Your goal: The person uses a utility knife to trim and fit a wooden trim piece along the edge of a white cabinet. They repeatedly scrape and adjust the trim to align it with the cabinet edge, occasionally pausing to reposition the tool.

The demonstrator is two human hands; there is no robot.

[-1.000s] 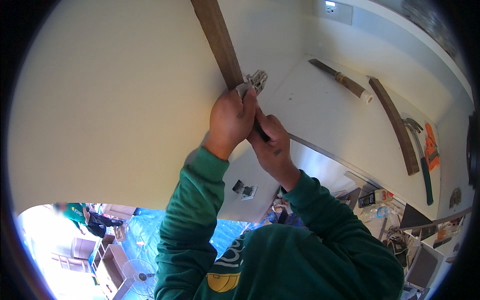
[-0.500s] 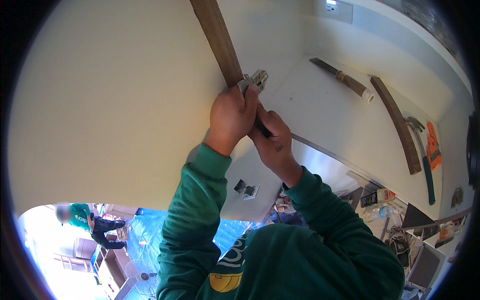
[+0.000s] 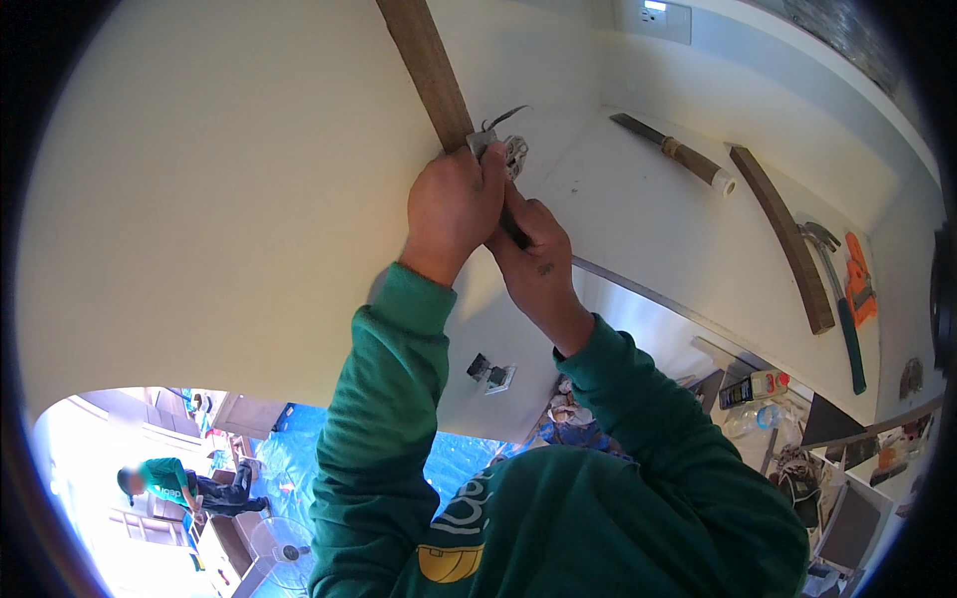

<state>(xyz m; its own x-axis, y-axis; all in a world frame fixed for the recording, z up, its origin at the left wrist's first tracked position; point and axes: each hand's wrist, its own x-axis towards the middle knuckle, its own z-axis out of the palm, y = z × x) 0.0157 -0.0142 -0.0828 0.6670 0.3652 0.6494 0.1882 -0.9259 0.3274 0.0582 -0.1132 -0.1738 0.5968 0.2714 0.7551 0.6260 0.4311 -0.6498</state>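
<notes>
A long strip of brown wood (image 3: 427, 70) runs down from the top of the view to my hands. On its near end sits a small metal hand plane (image 3: 512, 157), and a thin dark shaving (image 3: 508, 115) curls up from its front. My left hand (image 3: 454, 204) is closed round the front part of the plane, thumb on top. Just behind it, lower and to the right, my right hand (image 3: 538, 269) is closed on the rear of the plane. A dark part shows between the hands; my fingers hide most of the tool's body.
On the white shelf (image 3: 638, 219) at right lie a knife-like blade with a wrapped handle (image 3: 688, 159), a shorter wood strip (image 3: 783, 234), a claw hammer (image 3: 842, 309) and an orange tool (image 3: 859, 279). Below are bottles (image 3: 753, 419), a fan (image 3: 284, 551) and a co-worker (image 3: 164, 478).
Both hands and the plane have shifted slightly up and left along the wood. A dark shaving now stands out from the plane. The co-worker in the background has bent lower.
</notes>
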